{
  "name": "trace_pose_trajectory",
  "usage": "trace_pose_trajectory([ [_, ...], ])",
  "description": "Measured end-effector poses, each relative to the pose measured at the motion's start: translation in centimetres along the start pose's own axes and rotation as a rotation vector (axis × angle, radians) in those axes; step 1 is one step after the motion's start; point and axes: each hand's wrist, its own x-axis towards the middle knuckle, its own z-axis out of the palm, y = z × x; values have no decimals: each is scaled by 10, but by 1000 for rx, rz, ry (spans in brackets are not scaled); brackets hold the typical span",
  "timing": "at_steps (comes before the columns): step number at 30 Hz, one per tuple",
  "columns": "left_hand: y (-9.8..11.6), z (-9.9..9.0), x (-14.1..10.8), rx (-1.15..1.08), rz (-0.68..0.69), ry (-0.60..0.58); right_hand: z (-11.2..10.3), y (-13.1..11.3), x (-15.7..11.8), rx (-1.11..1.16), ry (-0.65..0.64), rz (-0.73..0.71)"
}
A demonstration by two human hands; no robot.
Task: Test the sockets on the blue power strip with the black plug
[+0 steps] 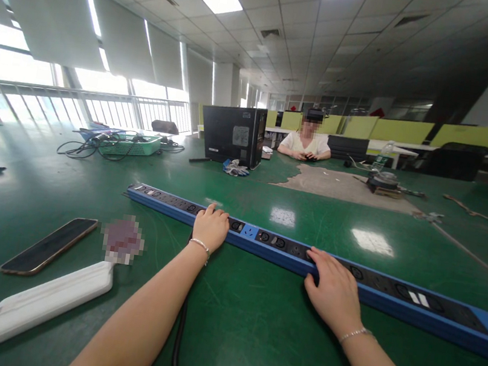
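Note:
A long blue power strip (271, 249) with a black face and rows of sockets lies slantwise on the green table, its right end nearer to me. My left hand (210, 229) is closed over it left of the middle, fingers across the top. Farther right, my right hand (335, 287) grips the strip with fingers on the socket face and the thumb at its near side. The sockets under both hands are hidden. A black cable (178, 344) runs beside my left forearm toward the near edge.
Left of my forearm lie a phone (48, 247), a white power strip (49, 304) and a pixelated object (123, 239). Farther back are a green basket (139, 146) with cables, a black computer case (233, 135), gloves (236, 168), a bottle (382, 156) and a seated person (307, 143).

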Motion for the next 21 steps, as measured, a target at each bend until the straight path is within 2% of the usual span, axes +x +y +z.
trace_pose_trajectory([
  [21, -1, 1, 0, -4, 7, 17, 0, -1, 0, 8, 9, 4],
])
